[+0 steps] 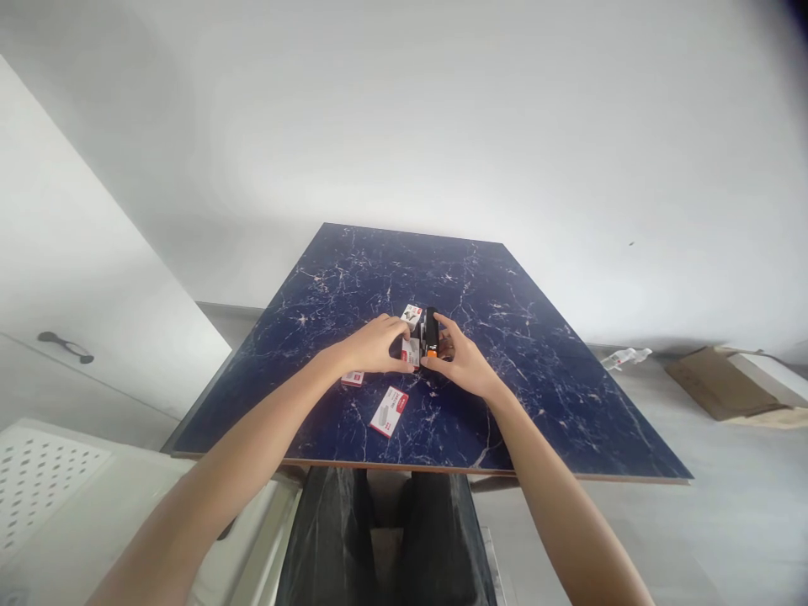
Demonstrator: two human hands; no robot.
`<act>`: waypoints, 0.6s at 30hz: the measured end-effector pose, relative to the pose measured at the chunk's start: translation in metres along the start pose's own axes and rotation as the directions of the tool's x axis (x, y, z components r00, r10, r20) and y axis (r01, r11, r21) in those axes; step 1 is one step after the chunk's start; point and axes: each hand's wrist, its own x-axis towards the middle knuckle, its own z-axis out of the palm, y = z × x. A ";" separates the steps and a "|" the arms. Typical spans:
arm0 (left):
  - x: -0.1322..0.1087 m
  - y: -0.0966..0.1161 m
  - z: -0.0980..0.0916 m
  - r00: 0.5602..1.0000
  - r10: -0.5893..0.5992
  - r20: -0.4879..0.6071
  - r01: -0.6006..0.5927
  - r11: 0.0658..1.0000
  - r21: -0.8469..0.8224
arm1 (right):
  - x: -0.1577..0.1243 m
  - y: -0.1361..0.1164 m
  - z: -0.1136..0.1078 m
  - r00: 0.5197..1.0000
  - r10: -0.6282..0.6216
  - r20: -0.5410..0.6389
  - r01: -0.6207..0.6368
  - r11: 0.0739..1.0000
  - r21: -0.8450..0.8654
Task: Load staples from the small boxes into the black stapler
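Near the middle of a dark blue marbled table (303, 337), my right hand (464, 358) is closed around what looks like a black stapler (432, 328) with an orange part at its near end. My left hand (375, 345) curves its thumb and fingers around a small white-and-red box (411, 353) just left of the stapler. Behind that box stands another white box (411, 316) with a dark picture on it. A flat red-and-white staple box (389, 411) lies nearer the front edge. Under my left wrist, part of one more small box (352, 379) shows.
A white wall (442, 126) rises behind the table. To the left is a white cabinet door with a dark handle (66, 347). On the floor at right lie a cardboard box (707, 383) and crumpled clear plastic (624, 358). My legs (442, 539) are under the front edge.
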 end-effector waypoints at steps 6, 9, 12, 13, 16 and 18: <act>-0.053 0.005 -0.047 0.990 -0.101 0.096 0.103 0.995 -0.016 | -0.001 0.002 -0.004 0.999 0.000 0.040 0.002 0.999 -0.036; -0.081 -0.004 -0.052 0.973 -0.165 0.162 0.170 0.985 -0.012 | -0.003 -0.002 -0.006 0.999 0.007 0.047 -0.003 0.996 -0.087; -0.087 -0.010 -0.048 0.968 -0.189 0.162 0.182 0.982 0.059 | -0.005 -0.007 -0.006 0.999 0.019 0.029 -0.015 0.994 -0.111; -0.083 -0.009 -0.045 0.970 -0.194 0.144 0.185 0.980 0.075 | -0.005 -0.009 -0.006 0.999 0.026 0.023 -0.023 0.994 -0.110; -0.057 -0.001 -0.036 0.982 -0.180 0.064 0.175 0.982 0.073 | -0.005 -0.009 -0.007 0.999 0.052 -0.009 -0.052 0.992 -0.113; -0.033 0.008 -0.028 0.989 -0.146 0.039 0.142 0.986 0.090 | -0.003 -0.007 -0.006 0.997 0.051 -0.049 -0.057 0.990 -0.126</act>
